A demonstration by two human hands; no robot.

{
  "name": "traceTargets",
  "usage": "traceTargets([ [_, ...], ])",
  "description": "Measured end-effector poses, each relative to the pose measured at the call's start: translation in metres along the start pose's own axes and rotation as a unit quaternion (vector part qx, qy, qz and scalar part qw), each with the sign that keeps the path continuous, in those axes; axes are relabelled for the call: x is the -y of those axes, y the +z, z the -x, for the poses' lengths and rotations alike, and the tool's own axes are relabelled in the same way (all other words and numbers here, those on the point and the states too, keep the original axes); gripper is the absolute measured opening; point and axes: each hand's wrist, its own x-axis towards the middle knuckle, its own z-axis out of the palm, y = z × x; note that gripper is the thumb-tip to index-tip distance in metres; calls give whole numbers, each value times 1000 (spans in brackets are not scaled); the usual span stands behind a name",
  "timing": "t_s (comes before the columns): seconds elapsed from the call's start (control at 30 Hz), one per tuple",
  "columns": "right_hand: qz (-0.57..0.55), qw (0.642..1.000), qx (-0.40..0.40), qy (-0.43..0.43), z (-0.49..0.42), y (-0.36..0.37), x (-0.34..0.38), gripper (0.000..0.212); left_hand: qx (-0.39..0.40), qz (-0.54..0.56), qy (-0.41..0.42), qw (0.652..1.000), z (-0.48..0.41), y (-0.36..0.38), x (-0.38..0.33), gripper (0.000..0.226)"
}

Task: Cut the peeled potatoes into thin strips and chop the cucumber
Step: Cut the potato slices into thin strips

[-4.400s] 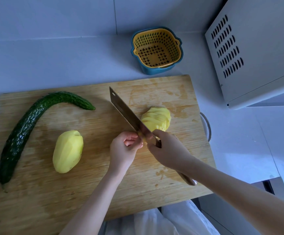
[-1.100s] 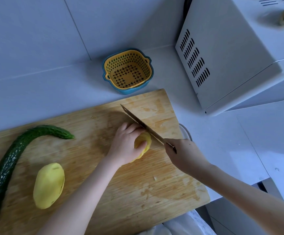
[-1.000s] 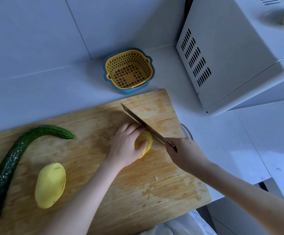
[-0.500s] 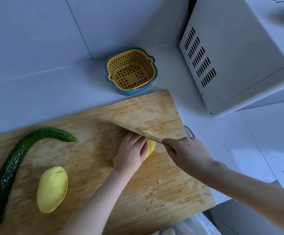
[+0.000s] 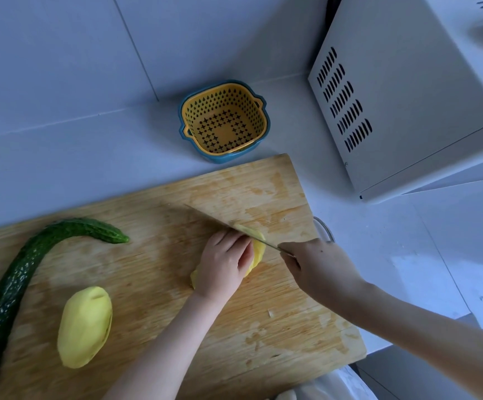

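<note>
I see left hand [image 5: 223, 264] clawed over the potato [image 5: 257, 251] mid-board, fingers curled down on it to pin it and keep tips behind the edge; right hand [image 5: 318, 269] wrapped tight on the knife [image 5: 220, 222] handle, blade down across the potato's far end, just beside the left knuckles as a guide; second potato [image 5: 85, 326] and cucumber [image 5: 18, 281] lie left on the board [image 5: 263, 327], uncut, out of the blade's way.

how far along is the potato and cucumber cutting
Early on. Done: both potatoes are peeled. In hand: the left hand holds down the first potato while the right hand sets the knife across its far end. Left: the second potato lies whole on the cutting board, and the cucumber is uncut.
</note>
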Motion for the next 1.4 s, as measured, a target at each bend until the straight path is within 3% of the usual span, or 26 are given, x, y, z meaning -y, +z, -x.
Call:
traceTargets([
  [1.4, -50, 997, 37, 46, -3, -3, 6, 40, -48, 24, -5, 999, -1, 3, -2, 20],
])
